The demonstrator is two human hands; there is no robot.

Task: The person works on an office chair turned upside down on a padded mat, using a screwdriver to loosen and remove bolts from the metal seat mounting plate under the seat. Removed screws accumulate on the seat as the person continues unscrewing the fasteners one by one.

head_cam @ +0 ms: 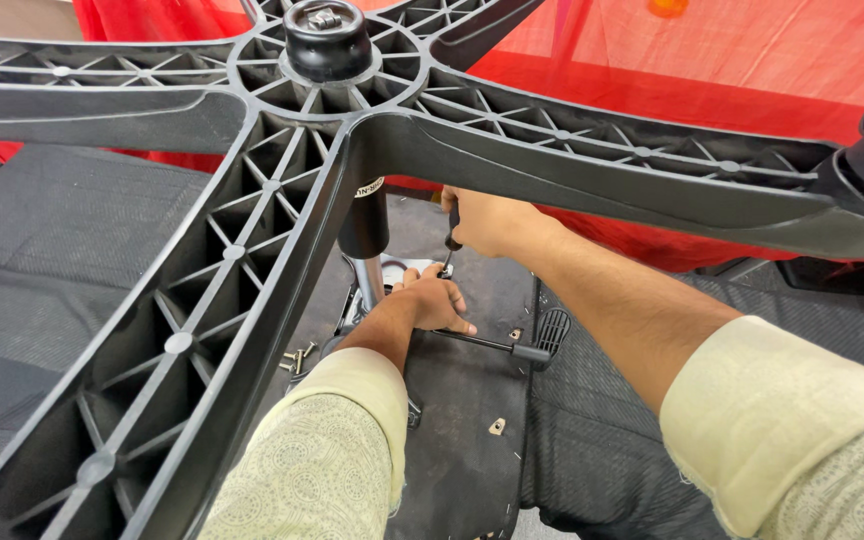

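— So, what fills the view first?

— An upturned office chair. Its black five-armed base [282,200] spreads across the top, ribbed underside facing up, with the gas column [364,225] running down from the hub to the metal mechanism plate [404,270] on the black seat underside [462,400].

— And the hands?

— The right hand [492,222] reaches under one arm of the base, fingers closed around the dark handle of a screwdriver [451,240] whose tip points down at the plate. The left hand [434,302] rests just below it, fingers curled against the plate beside the tip; I cannot tell if they pinch a screw.

— How would you judge the work is best done?

— Keep the shaft upright and square to the screw head, press down while turning, and let the left hand steady the tip.

— Anything smaller?

— A lever rod with a black end [512,348] lies across the seat, and a few loose bolts [298,358] sit left of the column.
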